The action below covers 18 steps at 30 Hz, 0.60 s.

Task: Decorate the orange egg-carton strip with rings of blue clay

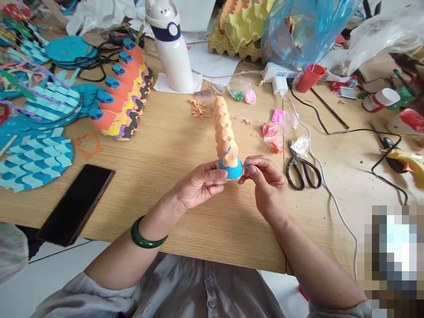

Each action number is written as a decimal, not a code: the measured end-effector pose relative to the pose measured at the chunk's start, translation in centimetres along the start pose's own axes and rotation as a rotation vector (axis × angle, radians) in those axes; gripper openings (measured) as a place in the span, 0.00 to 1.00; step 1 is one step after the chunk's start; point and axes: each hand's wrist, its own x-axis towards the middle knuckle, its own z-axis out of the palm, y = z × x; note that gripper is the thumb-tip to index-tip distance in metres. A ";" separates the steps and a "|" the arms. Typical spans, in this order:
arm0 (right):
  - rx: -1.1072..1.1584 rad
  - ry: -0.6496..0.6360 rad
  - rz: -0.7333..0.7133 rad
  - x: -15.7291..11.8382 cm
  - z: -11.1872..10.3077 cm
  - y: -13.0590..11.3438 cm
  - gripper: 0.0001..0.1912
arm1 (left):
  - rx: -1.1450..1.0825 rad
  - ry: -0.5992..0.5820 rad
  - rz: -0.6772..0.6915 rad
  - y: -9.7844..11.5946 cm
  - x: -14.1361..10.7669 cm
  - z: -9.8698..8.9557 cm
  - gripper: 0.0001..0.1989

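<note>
1. The wooden surface [185, 132] holds, upper right, a red cup [309, 78] containing a thin pink stick [312, 68].
2. The left grip [202, 183] closes around the blue end [230, 168] of an orange egg-carton strip [225, 128], which rises above it.
3. The right grip [266, 187] pinches a small blue piece [246, 165] just beside that end.

**Hands: room fwd, blockers at sides**

Left hand [202, 184] & right hand [266, 185] have room to pass fwd over tabletop [179, 128]; egg-carton column [225, 132] stands betw & above them. Blockers: scissors [303, 170] + white cable [326, 185] just R; phone [75, 204] + orange egg-carton crown [121, 92] to L; white bottle [170, 46] further back.
</note>
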 end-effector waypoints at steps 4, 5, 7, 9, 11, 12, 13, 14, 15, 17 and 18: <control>0.005 -0.015 -0.021 0.0 0.0 -0.2 0.05 | 0.003 -0.015 0.000 0.0 -0.1 0.0 0.17; 0.008 -0.020 -0.026 -0.1 -0.1 -0.2 0.05 | 0.001 -0.021 0.003 -0.1 -0.1 0.0 0.17; 0.017 -0.034 -0.033 -0.2 -0.1 -0.4 0.06 | -0.002 -0.032 0.007 -0.1 -0.2 0.0 0.17; 0.022 -0.047 -0.039 -0.3 -0.1 -0.5 0.07 | -0.005 -0.039 0.009 -0.2 -0.2 0.0 0.17; 0.025 -0.058 -0.044 -0.3 0.0 -0.6 0.09 | -0.009 -0.037 0.009 -0.2 -0.2 0.1 0.16; 0.026 -0.063 -0.047 -0.4 0.0 -0.7 0.09 | -0.010 -0.034 0.009 -0.2 -0.2 0.1 0.16; 0.026 -0.067 -0.050 -0.4 0.0 -0.7 0.10 | -0.012 -0.032 0.009 -0.2 -0.3 0.1 0.16; 0.023 -0.071 -0.053 -0.4 0.0 -0.8 0.11 | -0.015 -0.031 0.008 -0.2 -0.3 0.1 0.16; 0.018 -0.076 -0.056 -0.4 0.1 -0.8 0.11 | -0.018 -0.029 0.007 -0.2 -0.3 0.1 0.16; -0.004 -0.078 -0.065 -0.5 0.1 -0.9 0.12 | -0.028 -0.026 0.009 -0.2 -0.3 0.1 0.16; -0.021 -0.076 -0.073 -0.6 0.2 -1.0 0.13 | -0.036 -0.021 0.011 -0.2 -0.3 0.2 0.16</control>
